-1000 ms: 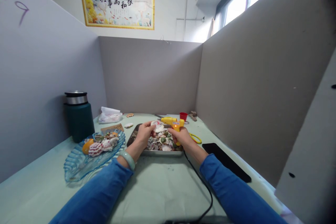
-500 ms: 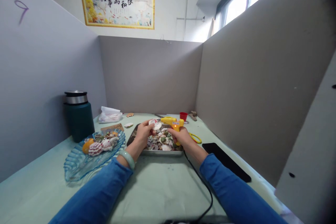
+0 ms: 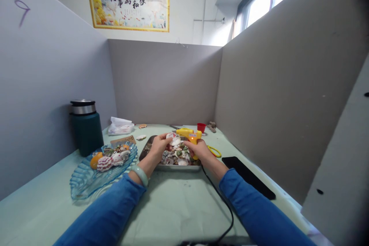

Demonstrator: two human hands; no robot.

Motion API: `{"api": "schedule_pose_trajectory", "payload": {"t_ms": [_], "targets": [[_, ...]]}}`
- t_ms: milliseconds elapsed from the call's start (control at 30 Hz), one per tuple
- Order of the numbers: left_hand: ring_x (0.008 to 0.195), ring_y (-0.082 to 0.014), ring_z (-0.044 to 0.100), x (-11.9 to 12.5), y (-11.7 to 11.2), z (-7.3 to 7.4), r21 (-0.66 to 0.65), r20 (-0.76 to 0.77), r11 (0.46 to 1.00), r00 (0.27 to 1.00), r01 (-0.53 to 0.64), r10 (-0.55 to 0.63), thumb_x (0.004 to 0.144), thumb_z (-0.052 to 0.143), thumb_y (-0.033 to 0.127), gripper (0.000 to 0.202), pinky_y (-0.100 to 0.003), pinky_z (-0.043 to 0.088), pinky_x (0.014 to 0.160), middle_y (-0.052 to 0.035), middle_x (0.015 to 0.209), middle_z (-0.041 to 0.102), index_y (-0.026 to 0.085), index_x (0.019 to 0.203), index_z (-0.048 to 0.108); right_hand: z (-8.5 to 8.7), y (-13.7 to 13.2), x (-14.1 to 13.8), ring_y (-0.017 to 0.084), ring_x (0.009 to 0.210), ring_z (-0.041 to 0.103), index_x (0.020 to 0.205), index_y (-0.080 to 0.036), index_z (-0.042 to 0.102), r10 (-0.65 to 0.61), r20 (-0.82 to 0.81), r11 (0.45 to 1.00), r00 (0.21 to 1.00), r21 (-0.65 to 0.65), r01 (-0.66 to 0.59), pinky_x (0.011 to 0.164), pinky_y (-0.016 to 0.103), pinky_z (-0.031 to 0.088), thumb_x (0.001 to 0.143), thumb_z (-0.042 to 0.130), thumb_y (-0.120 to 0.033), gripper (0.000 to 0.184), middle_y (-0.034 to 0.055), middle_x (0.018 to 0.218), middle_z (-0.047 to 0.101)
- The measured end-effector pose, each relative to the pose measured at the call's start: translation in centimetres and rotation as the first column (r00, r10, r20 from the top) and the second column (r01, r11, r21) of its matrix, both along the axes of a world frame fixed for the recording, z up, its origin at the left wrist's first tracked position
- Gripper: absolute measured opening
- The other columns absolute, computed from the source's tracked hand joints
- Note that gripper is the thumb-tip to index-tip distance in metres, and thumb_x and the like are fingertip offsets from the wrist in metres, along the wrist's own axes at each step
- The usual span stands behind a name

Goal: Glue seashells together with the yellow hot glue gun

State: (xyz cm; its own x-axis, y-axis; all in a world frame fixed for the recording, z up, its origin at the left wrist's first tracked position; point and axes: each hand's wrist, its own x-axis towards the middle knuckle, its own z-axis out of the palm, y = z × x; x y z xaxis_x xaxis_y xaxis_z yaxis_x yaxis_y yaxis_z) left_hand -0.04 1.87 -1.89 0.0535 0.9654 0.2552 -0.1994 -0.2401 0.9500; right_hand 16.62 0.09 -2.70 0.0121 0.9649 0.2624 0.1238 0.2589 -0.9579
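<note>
Between the fingers of my left hand is a white seashell with red marks, held up over the tray. My right hand is wrapped round the handle of a yellow glue gun, its small light glowing orange. The gun's nozzle points left, close to the shell; I cannot tell whether they touch. Below both hands lies a metal tray full of small shells. A black cord runs from the gun toward me.
At left stand a blue glass dish with shells and a dark green flask. Behind are a tissue pack, loose shells and a red cup. Right are yellow-handled scissors and a black phone-like slab. Grey partitions enclose three sides.
My left hand has shifted slightly to the right with the shell, which is now turned a little differently near the nozzle. My right hand and the glue gun have hardly moved.
</note>
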Motion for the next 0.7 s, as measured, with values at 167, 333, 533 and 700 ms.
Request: {"api": "schedule_pose_trajectory", "payload": {"t_ms": [167, 333, 533, 700], "targets": [[0.037, -0.0059, 0.044, -0.05, -0.07, 0.17, -0.007, 0.051, 0.999, 0.998, -0.036, 0.036, 0.057, 0.069, 0.024, 0.032, -0.020, 0.036, 0.039, 0.0007, 0.057, 0.058, 0.008, 0.085, 0.065, -0.08, -0.05, -0.04, 0.008, 0.033, 0.038, 0.058, -0.018, 0.051, -0.007, 0.006, 1.000, 1.000, 0.013, 0.007, 0.036, 0.020, 0.031, 0.068, 0.064, -0.033, 0.021, -0.0068, 0.035, 0.042], [0.038, -0.0059, 0.045, -0.21, 0.10, 0.01, -0.018, 0.061, 0.999, 0.998, -0.032, 0.033, 0.058, 0.070, 0.025, 0.034, -0.019, 0.036, 0.040, 0.0012, 0.056, 0.056, 0.008, 0.086, 0.064, -0.27, 0.22, -0.02, 0.008, 0.032, 0.038, 0.061, -0.018, 0.052, -0.003, -0.028, 1.000, 1.000, 0.015, 0.003, 0.035, 0.020, 0.030, 0.068, 0.063, -0.032, 0.019, -0.0072, 0.035, 0.043], [0.040, -0.0061, 0.047, -0.31, 0.21, -0.27, -0.032, 0.039, 0.999, 0.999, 0.027, -0.026, 0.059, 0.070, 0.025, 0.040, -0.020, 0.041, 0.043, 0.0001, 0.062, 0.059, 0.008, 0.095, 0.064, -0.37, 0.27, 0.04, 0.008, 0.034, 0.039, 0.059, -0.018, 0.051, 0.003, -0.010, 1.000, 1.000, 0.019, -0.003, 0.037, 0.021, 0.032, 0.068, 0.063, -0.033, 0.021, -0.0068, 0.036, 0.043], [0.041, -0.0065, 0.047, -0.22, -0.02, -0.04, -0.034, 0.047, 0.996, 0.996, 0.080, -0.078, 0.059, 0.072, 0.027, 0.040, -0.021, 0.042, 0.043, 0.0001, 0.061, 0.058, 0.007, 0.093, 0.065, -0.15, 0.03, -0.04, 0.008, 0.033, 0.039, 0.059, -0.018, 0.051, -0.009, -0.001, 1.000, 1.000, 0.014, 0.009, 0.036, 0.021, 0.031, 0.068, 0.064, -0.034, 0.022, -0.0068, 0.036, 0.043]]}}
